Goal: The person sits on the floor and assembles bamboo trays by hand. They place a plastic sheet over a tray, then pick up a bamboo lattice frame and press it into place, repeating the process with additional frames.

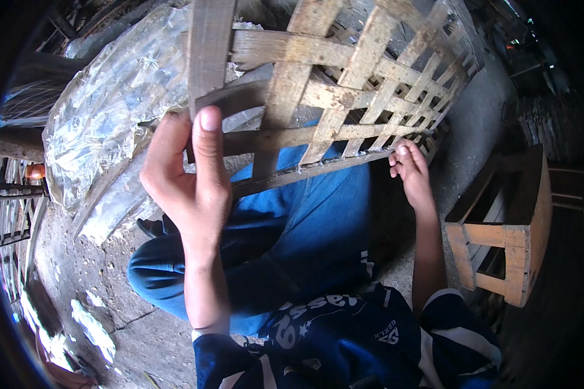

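Slat lattice touches fingers; white lettering marks navy shirt.

We see a panel of flat, pale, blotched strips, woven over and under with open gaps between. We have it raised and tilted before us, its bottom rail climbing toward the right. At its left end we see a broader, grey-brown strip standing upright.
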A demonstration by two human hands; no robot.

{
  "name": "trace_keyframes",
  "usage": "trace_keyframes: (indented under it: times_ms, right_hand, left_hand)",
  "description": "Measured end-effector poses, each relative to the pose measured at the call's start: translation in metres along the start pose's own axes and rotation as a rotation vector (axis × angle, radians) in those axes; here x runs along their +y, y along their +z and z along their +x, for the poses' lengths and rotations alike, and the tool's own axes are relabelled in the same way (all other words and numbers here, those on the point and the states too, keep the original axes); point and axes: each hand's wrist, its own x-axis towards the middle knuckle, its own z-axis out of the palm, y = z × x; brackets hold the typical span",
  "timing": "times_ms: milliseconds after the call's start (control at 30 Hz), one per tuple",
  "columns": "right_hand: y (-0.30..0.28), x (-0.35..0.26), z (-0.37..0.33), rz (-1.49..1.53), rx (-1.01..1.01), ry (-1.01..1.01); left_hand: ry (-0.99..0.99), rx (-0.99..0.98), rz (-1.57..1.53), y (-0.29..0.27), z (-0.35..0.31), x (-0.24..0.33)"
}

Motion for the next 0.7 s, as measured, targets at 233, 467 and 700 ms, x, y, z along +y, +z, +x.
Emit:
trace_keyframes:
  times_ms: [233,467,700]
  right_hand:
    - [-0.083,-0.010,-0.023,-0.860,0.002,-0.126]
    - [-0.066,-0.043,-0.039,-1.094,0.101,0.072]
    - [0.043,-0.087,-0.020,-0.767,-0.235,-0.264]
  left_hand:
    - [-0.031,-0.048,0.072,-0.003,0.001,-0.013]
    - [-0.058,-0.033,0.039,-0.002,0.000,-0.007]
    - [-0.072,-0.055,0.058,-0.006,-0.002,-0.006]
